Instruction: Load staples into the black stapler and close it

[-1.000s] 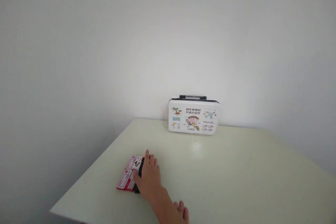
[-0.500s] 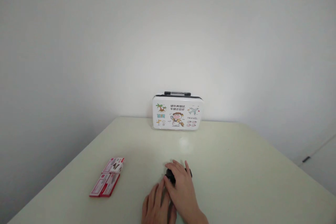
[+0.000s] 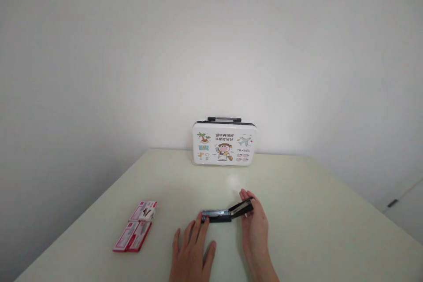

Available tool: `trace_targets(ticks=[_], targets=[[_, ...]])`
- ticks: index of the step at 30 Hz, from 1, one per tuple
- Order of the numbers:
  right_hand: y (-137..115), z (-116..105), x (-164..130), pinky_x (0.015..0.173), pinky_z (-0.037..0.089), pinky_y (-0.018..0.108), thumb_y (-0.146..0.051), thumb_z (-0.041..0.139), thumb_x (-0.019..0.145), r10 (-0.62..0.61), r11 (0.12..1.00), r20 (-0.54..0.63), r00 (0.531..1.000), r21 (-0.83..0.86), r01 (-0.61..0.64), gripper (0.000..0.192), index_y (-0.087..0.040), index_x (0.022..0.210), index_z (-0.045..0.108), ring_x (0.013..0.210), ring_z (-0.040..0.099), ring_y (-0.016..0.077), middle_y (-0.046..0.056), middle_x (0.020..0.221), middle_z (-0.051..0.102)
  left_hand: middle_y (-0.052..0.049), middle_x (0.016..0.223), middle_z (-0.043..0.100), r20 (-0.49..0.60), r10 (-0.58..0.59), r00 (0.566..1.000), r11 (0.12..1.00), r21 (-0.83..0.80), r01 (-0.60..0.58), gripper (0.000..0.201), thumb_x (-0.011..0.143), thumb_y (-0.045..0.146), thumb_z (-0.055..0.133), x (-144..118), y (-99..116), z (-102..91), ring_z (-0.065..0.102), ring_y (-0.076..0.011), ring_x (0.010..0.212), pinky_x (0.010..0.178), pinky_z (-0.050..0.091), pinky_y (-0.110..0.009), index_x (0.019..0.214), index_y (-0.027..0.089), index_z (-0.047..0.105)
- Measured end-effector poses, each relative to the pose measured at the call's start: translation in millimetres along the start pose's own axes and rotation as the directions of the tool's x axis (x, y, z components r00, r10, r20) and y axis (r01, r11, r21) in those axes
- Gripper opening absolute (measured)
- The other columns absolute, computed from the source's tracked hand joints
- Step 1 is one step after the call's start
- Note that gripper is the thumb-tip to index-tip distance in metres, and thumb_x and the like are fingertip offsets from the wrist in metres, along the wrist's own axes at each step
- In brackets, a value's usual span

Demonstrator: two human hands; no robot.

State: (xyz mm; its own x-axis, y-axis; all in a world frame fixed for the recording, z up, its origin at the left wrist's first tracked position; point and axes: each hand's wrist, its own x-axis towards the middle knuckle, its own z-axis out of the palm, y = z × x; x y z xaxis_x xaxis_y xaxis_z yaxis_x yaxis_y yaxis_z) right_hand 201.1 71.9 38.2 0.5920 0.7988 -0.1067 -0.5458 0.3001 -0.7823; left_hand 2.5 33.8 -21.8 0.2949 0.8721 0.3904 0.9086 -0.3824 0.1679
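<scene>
A black stapler point(image 3: 216, 216) lies on the table with its top arm point(image 3: 240, 207) swung out to the right, so the metal staple channel shows. My left hand point(image 3: 191, 246) rests palm down with fingers spread, and its fingertips touch the left end of the stapler's base. Around the end of the raised top arm, the fingers of my right hand point(image 3: 256, 224) are closed, thumb side towards me. Part of that arm is hidden by the fingers.
Red and white staple boxes point(image 3: 134, 229) lie together on the left of the pale table point(image 3: 297, 211). A white case point(image 3: 224, 143) with cartoon pictures and a black handle stands at the back against the wall point(image 3: 224, 44).
The stapler, mostly covered by my hands before, now shows folded open. My right hand has moved right with its top arm, and my left hand has spread its fingers at the base.
</scene>
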Motion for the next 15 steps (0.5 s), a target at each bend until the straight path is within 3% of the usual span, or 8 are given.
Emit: trace_targets(ticks=[2,5,8,10,12,15], targets=[[0,-15,5,0.112,0.047,0.040,-0.046,0.070,0.083,0.129,0.988,-0.023,0.991,0.092,-0.126,0.041,-0.021,0.115,0.067,0.127,0.062,0.0224,0.007,0.122,0.074,-0.003,0.160,0.042,0.006,0.004,1.000,1.000,-0.015,-0.004,0.058,0.102,0.043,0.042,1,0,1.3,0.046,-0.0296,0.142,0.117,0.028,-0.063,0.157,0.036,0.030],[-3,-39,2,0.113,0.047,0.039,-0.049,0.073,0.080,0.250,0.958,0.036,0.968,0.136,-0.253,0.040,-0.022,0.110,0.067,0.125,0.063,0.0214,0.005,0.120,0.073,-0.006,0.160,0.043,-0.018,0.000,1.000,1.000,-0.028,0.000,0.058,0.100,0.043,0.043,3,-5,-5.8,0.040,-0.0281,0.145,0.122,0.021,-0.061,0.156,0.028,0.034],[-7,-62,-12,0.114,0.047,0.040,-0.058,0.073,0.077,0.302,0.946,0.041,0.952,0.107,-0.305,0.051,-0.025,0.115,0.064,0.127,0.062,0.0221,0.004,0.128,0.069,-0.010,0.159,0.042,-0.126,-0.163,0.979,0.986,0.013,0.166,0.057,0.099,0.043,0.042,0,-26,-26.2,0.037,-0.0291,0.146,0.123,0.019,-0.060,0.152,0.022,0.040],[-5,-76,-26,0.112,0.048,0.040,-0.060,0.077,0.071,0.334,0.942,0.015,0.942,0.025,-0.334,0.063,-0.024,0.120,0.061,0.125,0.063,0.0243,0.007,0.132,0.068,-0.014,0.157,0.042,-0.218,-0.370,0.903,0.918,0.068,0.392,0.057,0.099,0.044,0.040,-9,-51,-41.8,0.036,-0.0333,0.144,0.120,0.025,-0.061,0.151,0.020,0.042],[1,-87,-40,0.106,0.053,0.039,-0.061,0.081,0.066,0.329,0.939,0.001,0.944,-0.104,-0.327,0.071,-0.024,0.122,0.061,0.120,0.067,0.0265,0.009,0.131,0.068,-0.015,0.154,0.039,-0.259,-0.496,0.829,0.832,0.131,0.539,0.058,0.097,0.048,0.042,-24,-80,-52.5,0.036,-0.0390,0.141,0.115,0.030,-0.064,0.148,0.022,0.047],[15,-94,-60,0.082,0.060,0.035,-0.072,0.077,0.065,0.252,0.903,0.035,0.967,-0.367,-0.222,0.073,-0.024,0.119,0.063,0.093,0.073,0.0245,0.011,0.121,0.070,-0.012,0.155,0.037,-0.248,-0.498,0.831,0.821,0.175,0.544,0.054,0.096,0.049,0.044,-51,-115,-54.0,0.038,-0.0392,0.139,0.111,0.035,-0.065,0.147,0.032,0.050]])
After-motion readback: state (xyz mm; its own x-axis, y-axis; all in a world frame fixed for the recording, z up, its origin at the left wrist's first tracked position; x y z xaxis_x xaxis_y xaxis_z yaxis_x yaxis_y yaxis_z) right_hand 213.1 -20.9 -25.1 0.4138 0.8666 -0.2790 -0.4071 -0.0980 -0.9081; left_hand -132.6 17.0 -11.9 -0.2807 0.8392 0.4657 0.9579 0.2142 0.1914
